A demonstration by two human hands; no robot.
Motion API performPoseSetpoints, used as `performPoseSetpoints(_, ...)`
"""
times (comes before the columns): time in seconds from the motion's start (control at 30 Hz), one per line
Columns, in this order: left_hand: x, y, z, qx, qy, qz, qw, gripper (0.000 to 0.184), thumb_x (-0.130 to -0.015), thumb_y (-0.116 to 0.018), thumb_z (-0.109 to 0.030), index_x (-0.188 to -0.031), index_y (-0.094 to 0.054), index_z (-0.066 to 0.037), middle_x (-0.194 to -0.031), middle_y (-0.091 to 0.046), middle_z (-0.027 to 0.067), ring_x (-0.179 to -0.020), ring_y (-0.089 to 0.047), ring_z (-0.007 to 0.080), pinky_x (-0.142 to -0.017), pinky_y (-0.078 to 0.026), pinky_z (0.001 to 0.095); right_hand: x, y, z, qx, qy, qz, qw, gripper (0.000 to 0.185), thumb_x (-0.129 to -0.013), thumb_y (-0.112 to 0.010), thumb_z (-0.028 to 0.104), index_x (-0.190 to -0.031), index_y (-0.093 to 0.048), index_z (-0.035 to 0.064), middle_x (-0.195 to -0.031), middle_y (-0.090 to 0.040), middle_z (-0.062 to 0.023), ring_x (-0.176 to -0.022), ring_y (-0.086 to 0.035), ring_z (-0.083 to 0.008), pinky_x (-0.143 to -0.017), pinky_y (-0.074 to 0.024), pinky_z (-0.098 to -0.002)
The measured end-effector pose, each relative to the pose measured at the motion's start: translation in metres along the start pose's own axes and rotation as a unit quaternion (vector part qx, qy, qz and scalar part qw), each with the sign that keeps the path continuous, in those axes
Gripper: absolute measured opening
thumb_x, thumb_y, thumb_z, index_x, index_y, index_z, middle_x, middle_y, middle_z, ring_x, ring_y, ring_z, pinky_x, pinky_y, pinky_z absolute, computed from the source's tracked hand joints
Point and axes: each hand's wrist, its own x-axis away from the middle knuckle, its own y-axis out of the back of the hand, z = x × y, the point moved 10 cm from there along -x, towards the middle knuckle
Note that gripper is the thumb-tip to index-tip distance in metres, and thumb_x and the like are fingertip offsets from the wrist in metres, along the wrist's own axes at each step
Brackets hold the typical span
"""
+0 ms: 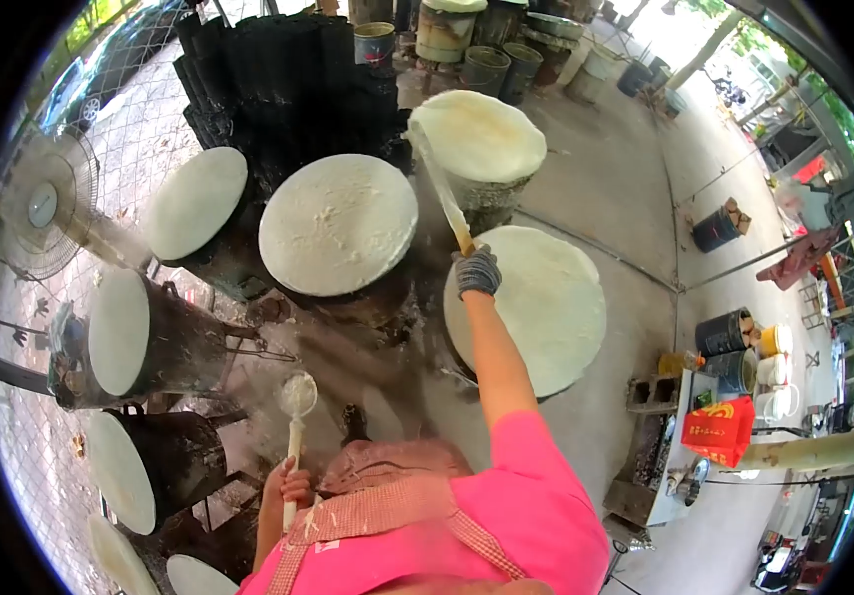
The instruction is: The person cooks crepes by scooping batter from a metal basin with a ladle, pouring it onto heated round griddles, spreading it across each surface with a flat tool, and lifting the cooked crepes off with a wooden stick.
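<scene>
My right hand (477, 272), in a grey knit glove, is closed around the wooden handle of a long flat spatula (437, 174) coated in white. The blade reaches across to the near left edge of a round white sheet (486, 139) on a drum. Beneath my right hand lies another large round white sheet (546, 312). My bare left hand (295, 483) grips the pale handle of a ladle (298, 395), held low beside my apron (377, 508). Whitish stuff sits in the ladle's bowl. A lumpy-topped white round (338, 223) stands ahead, between the two tools.
More white-topped drums (117, 332) line the left side, near a standing fan (45, 203). Black stacked cylinders (288, 89) rise at the back. A low table (670, 446) with a red bag (719, 431) stands right; a wood-filled bucket (719, 228) is farther off.
</scene>
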Motion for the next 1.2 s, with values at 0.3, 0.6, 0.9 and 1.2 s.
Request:
performPoseSetpoints(0.3,0.034,-0.012,-0.092,0.015,-0.052,-0.093,0.994,0.037,-0.083,-0.043,-0.030,-0.054,-0.034,-0.010,-0.043,-0.028,-0.0017,-0.031,-0.029,0.0066,-0.028,-0.024,0.0206,-0.026,-0.030,0.002,0.106,0.010,-0.126,0.986,0.030,-0.068,-0.052,0.037,-0.064,-0.055,0.0078,-0.061,-0.057,-0.0134,-0.066,-0.057,-0.0303,-0.060,-0.0451,-0.0379)
performPoseSetpoints(0.6,0.045,-0.042,-0.168,-0.028,-0.042,-0.112,0.992,0.043,-0.084,-0.041,-0.037,-0.051,-0.031,-0.010,-0.042,-0.025,-0.0016,-0.030,-0.027,0.0091,-0.027,-0.023,0.0229,0.011,0.134,-0.024,0.158,-0.061,-0.186,0.968,0.035,-0.064,-0.056,0.035,-0.075,-0.060,0.0028,-0.075,-0.059,-0.0186,-0.075,-0.057,-0.0330,-0.067,-0.0454,-0.0386)
performPoseSetpoints(0.9,0.053,-0.042,-0.185,-0.029,0.005,-0.097,0.995,0.043,-0.085,-0.039,-0.038,-0.054,-0.034,-0.009,-0.039,-0.029,0.0009,-0.031,-0.029,0.0111,-0.032,-0.028,0.0247,-0.008,0.324,-0.085,0.260,0.015,-0.178,0.949,0.040,-0.063,-0.058,0.034,-0.082,-0.060,-0.0013,-0.079,-0.057,-0.0248,-0.080,-0.055,-0.0372,-0.071,-0.0442,-0.0397)
performPoseSetpoints(1.2,0.062,-0.044,-0.207,-0.018,-0.046,-0.027,0.998,0.040,-0.086,-0.038,-0.036,-0.057,-0.036,-0.008,-0.044,-0.032,0.0019,-0.036,-0.033,0.0118,-0.033,-0.029,0.0266,-0.067,0.345,0.066,0.398,0.068,-0.108,0.908,0.041,-0.059,-0.061,0.031,-0.085,-0.059,-0.0009,-0.082,-0.058,-0.0215,-0.080,-0.057,-0.0320,-0.072,-0.0447,-0.0352)
